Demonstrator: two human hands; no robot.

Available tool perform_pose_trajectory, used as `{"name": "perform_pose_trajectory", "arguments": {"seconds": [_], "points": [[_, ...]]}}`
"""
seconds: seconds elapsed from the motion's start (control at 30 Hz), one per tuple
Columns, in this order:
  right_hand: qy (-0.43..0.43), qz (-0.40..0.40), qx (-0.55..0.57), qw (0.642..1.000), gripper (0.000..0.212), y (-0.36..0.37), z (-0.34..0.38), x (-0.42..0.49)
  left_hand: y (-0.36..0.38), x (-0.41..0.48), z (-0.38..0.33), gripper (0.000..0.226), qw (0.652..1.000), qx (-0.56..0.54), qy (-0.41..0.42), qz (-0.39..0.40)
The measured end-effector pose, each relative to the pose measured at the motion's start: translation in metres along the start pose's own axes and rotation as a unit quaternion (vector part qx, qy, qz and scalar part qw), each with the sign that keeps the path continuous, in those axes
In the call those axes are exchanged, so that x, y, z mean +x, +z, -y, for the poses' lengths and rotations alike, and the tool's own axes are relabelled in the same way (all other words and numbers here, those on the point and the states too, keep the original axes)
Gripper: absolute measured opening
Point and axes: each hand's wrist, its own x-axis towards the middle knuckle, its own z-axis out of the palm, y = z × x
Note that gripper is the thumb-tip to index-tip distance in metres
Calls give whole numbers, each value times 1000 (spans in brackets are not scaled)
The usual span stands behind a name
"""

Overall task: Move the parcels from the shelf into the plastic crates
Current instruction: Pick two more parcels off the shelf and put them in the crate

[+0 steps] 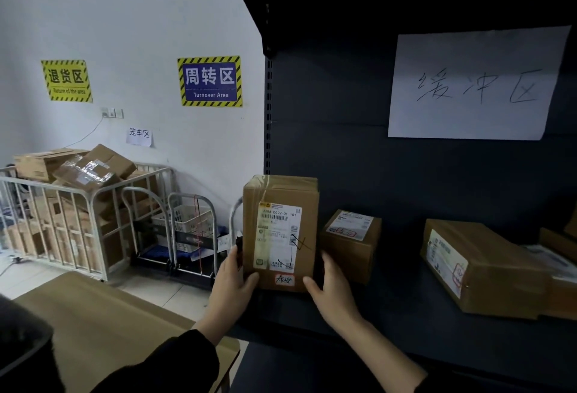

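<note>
**Two hands hold a tall box low at the shelf's left end**

Forearms reach up from the bottom of the frame, the left one in a dark sleeve, to the dark shelf that fills the right half. The tall box stands upright at lower centre, at the shelf's left end, label facing the camera. I cannot tell whether its base has left the shelf.

The main risk, as I judge it, is tipping. Both grips sit near the bottom edge, so most of the box rises above the hands and could lean away or topple forward as it comes out. A small box lies just beside the right hand, and a wide swing could knock it.

The left hand clasps the lower left corner, thumb across the front, fingers hidden round the side. The right hand mirrors it on the lower right corner. No crate shows clearly.
</note>
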Motion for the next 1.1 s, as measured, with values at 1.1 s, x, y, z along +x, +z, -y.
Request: {"name": "perform_pose_trajectory", "arguments": {"seconds": [1.1], "points": [[29,-96,-75,992,49,-132,-73,-8,145,68,-137,61,982,139,-17,128]]}}
